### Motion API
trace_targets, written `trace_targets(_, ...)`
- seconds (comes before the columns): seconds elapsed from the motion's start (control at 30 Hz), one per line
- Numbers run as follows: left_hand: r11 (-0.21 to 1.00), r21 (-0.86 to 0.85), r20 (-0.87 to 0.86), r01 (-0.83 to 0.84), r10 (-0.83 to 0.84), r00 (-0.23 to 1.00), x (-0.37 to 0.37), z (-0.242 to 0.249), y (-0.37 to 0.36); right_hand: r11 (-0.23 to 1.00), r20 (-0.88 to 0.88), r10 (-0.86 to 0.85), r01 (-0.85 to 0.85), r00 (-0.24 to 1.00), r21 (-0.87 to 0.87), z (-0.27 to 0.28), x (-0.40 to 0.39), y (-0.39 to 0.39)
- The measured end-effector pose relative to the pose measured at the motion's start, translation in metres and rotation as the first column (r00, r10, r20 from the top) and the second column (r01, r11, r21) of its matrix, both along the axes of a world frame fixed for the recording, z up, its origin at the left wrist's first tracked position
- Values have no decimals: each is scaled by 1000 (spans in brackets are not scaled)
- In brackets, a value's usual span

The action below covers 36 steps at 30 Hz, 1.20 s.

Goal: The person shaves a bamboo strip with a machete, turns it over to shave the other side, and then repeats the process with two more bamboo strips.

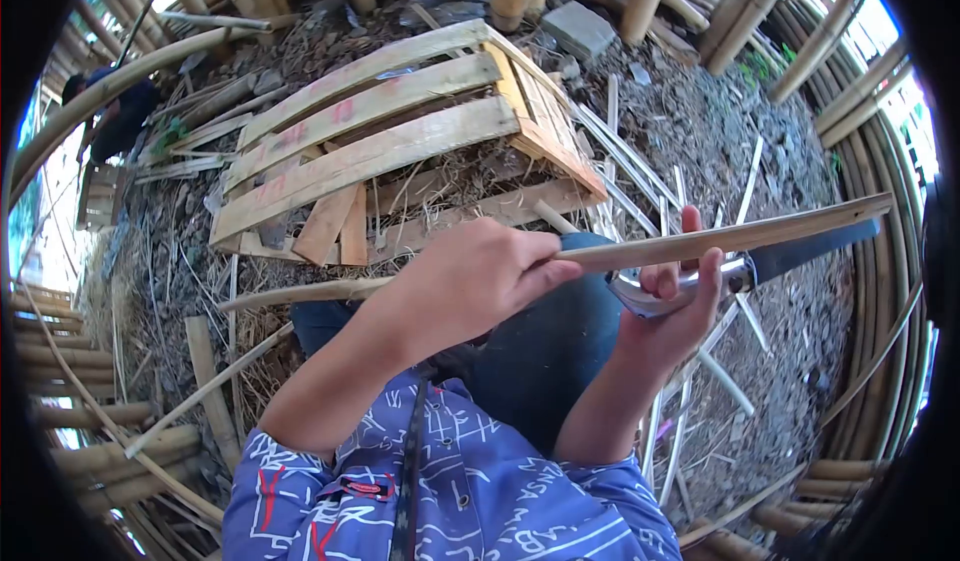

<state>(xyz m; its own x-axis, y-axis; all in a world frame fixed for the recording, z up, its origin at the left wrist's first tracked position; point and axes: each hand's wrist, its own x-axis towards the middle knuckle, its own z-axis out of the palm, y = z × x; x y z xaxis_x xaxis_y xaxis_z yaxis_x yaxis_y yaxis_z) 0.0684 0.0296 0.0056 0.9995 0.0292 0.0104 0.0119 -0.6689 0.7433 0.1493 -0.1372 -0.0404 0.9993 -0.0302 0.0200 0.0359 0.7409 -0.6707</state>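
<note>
My left hand point(475, 273) is closed around a long, flat bamboo strip point(775, 229). The strip runs across in front of me, its far end reaching to the right and its other end showing left of my forearm. My right hand point(682, 311) has fingers wrapped through the pale looped handle of a handsaw point(812, 253). Its dark blade points right, partly hidden behind the strip, and its teeth cannot be made out. Some right fingers rise beside the strip and seem to touch it. My knee in dark trousers point(545, 351) is below both hands.
A slatted wooden crate point(375, 146) lies ahead on debris-covered ground. Thin pale strips point(725, 376) are scattered at right, with a grey block point(578, 31) beyond the crate. Bamboo poles point(885, 361) form walls around me. A dark-clothed person point(122, 121) is at far left.
</note>
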Motion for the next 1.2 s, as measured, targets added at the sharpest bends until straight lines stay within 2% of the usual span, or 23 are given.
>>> trace_targets(0.03, 999, 44, 54, 5, -7, 999, 1, -2, 1, 996, 15, 39, -40, 999, 74, -4, 2, 1)
trace_targets(0.07, 996, 88, 106, 6, -15, 994, 2, -2, 1, 996, 25, 61, -63, 998, 70, -6, 4, 0)
trace_targets(0.13, 993, 118, 78, -14, 5, 997, 3, -4, 5, 994, -55, 90, -86, 994, 70, -9, 6, -1)
trace_targets(0.17, 991, 128, 80, 42, -53, 995, 6, -11, 8, 986, -91, 79, -64, 993, 155, -8, 6, 0)
trace_targets(0.2, 985, 140, 80, 101, -113, 990, 7, -17, 12, 984, -95, 98, -82, 991, 156, -12, 8, 0)
trace_targets(0.3, 995, 76, 13, 64, -66, 998, -1, -28, 24, 919, -97, 187, -140, 978, 368, -29, 15, -6)
trace_targets(0.33, 995, 76, 4, 61, -62, 998, -6, -40, 34, 918, -106, 191, -140, 976, 371, -35, 17, -9)
trace_targets(0.4, 966, 218, 240, -140, 86, 967, -26, -69, 64, 920, -81, 194, -153, 978, 360, -46, 22, -17)
trace_targets(0.47, 942, 215, 44, -258, 254, 966, -56, -58, 82, 903, -34, 212, -183, 977, 388, -48, 24, -26)
trace_targets(0.57, 891, 311, 34, -331, 338, 941, -103, -76, 110, 915, -18, 196, -176, 980, 364, -53, 29, -36)
trace_targets(0.63, 780, 428, -85, -456, 537, 839, -138, -100, 122, 922, -9, 177, -162, 984, 351, -54, 30, -40)
trace_targets(0.67, 776, 434, -101, -457, 546, 832, -156, -115, 124, 913, -8, 196, -180, 981, 366, -54, 31, -43)
trace_targets(0.7, 747, 484, -218, -455, 607, 764, -173, -133, 125, 910, 0, 194, -180, 981, 374, -55, 32, -45)
trace_targets(0.8, 665, 662, -470, -344, 727, 501, -221, -202, 110, 904, -7, 200, -181, 980, 388, -51, 32, -46)
trace_targets(0.83, 724, 638, -643, -264, 689, 336, -228, -218, 104, 892, -16, 200, -176, 980, 416, -51, 33, -48)
trace_targets(0.87, 730, 613, -662, -303, 683, 309, -249, -250, 96, 880, -23, 200, -169, 980, 443, -51, 35, -49)
trace_targets(0.9, 695, 627, -585, -351, 718, 378, -269, -275, 90, 847, -26, 239, -196, 971, 494, -52, 37, -52)
trace_targets(0.93, 661, 634, -496, -401, 746, 445, -272, -280, 87, 849, -25, 241, -198, 970, 489, -52, 37, -53)
trace_targets(0.97, 665, 628, -497, -405, 743, 449, -273, -285, 90, 834, -38, 250, -195, 967, 516, -52, 38, -53)
trace_targets(1.07, 661, 623, -537, -418, 750, 386, -235, -260, 87, 818, -38, 274, -212, 961, 534, -53, 43, -58)
trace_targets(1.13, 682, 544, -158, -489, 656, 738, -200, -248, 92, 808, -17, 288, -233, 957, 541, -55, 45, -57)
trace_targets(1.2, 753, 414, -71, -512, 587, 806, -156, -234, 92, 769, -30, 300, -223, 953, 599, -55, 47, -58)
